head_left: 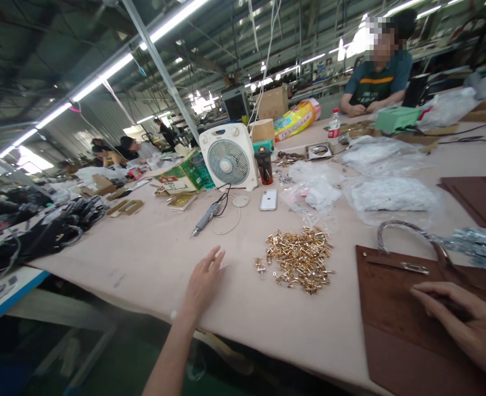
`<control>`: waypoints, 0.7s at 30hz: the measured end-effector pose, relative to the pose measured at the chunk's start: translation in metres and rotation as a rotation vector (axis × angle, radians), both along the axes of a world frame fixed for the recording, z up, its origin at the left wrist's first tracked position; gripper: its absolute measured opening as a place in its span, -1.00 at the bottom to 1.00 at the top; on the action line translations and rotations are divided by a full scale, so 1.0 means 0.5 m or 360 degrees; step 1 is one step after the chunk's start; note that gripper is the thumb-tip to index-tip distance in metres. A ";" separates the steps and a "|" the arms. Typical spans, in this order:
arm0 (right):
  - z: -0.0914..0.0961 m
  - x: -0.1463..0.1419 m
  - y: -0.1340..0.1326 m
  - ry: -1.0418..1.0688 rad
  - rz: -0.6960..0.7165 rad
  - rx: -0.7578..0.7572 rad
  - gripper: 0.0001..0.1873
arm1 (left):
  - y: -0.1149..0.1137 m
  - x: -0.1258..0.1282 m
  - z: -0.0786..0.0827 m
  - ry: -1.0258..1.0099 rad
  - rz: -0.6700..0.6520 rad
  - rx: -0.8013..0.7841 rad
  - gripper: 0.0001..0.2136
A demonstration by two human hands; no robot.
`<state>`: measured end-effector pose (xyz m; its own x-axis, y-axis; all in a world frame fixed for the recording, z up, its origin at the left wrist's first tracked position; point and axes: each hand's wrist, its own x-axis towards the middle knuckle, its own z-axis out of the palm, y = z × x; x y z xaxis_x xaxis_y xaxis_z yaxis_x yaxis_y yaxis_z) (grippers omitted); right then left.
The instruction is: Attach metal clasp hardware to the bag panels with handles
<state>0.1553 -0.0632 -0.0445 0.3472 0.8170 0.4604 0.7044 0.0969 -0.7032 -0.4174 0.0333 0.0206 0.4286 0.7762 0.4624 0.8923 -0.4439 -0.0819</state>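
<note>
Head view, brown leather panel (391, 322), slim metal clasp (414, 268)

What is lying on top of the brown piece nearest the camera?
On the brown piece: a slim metal fitting, a curved handle at its top edge, and the right hand resting. Anything beneath the palm is hidden.

L hand (204, 280) flat, fingers (215, 258) extended, arm stretched fwd; R hand (468, 322) palm down, flat.
</note>
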 end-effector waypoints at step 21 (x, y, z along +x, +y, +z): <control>0.041 -0.015 -0.015 0.0280 0.0145 -0.0242 -0.51 | 0.003 0.216 -0.017 -0.0664 -0.0253 -0.0426 -0.79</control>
<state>0.1480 -0.0706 -0.0238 0.3331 0.9037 0.2690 0.5630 0.0382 -0.8255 -0.3095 0.0346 0.0123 0.3725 0.8309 0.4134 0.7445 -0.5335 0.4013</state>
